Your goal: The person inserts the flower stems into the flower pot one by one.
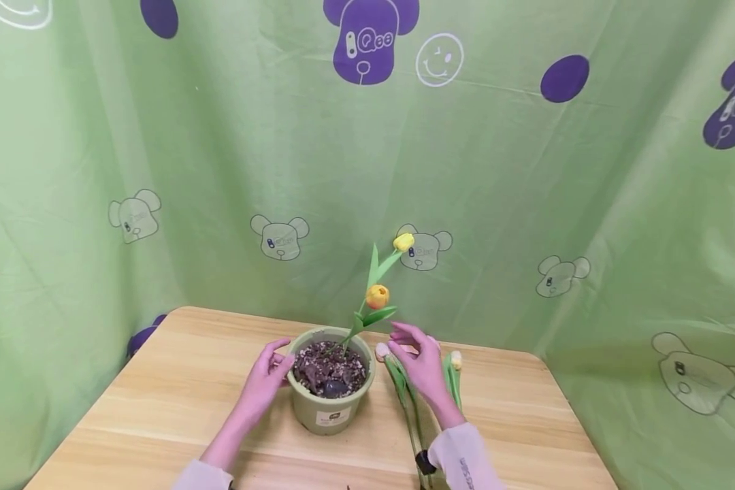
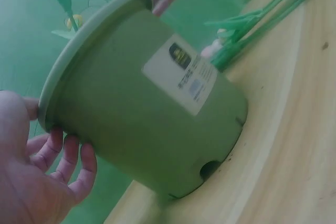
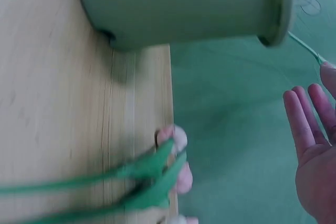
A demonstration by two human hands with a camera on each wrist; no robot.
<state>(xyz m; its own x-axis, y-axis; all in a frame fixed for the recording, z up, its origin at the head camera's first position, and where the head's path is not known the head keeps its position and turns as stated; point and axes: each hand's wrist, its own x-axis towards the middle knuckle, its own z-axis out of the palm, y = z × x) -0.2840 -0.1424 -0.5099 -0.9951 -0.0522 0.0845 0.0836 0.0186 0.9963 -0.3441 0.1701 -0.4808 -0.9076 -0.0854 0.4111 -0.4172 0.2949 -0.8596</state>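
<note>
A green flower pot (image 1: 306,408) with a pale label stands on the table, filled with dark soil (image 1: 321,364). A yellow tulip (image 1: 403,242) and an orange tulip (image 1: 377,297) rise from the soil, leaning right. My left hand (image 1: 263,384) grips the pot's rim at the left; the left wrist view shows the thumb over the rim and curled fingers (image 2: 68,156) below it. To the right of the pot, my right hand (image 1: 422,364) is raised near the orange tulip's leaf, its fingers (image 3: 299,124) extended and holding nothing. Loose pale tulips (image 1: 382,351) lie below it, partly hidden.
The wooden table (image 1: 177,381) ends just behind the pot, where a green printed curtain (image 1: 331,170) hangs. The curtain also encloses both sides. The stems of the loose tulips run toward the table's front, beside a black object (image 1: 425,463) at my right sleeve.
</note>
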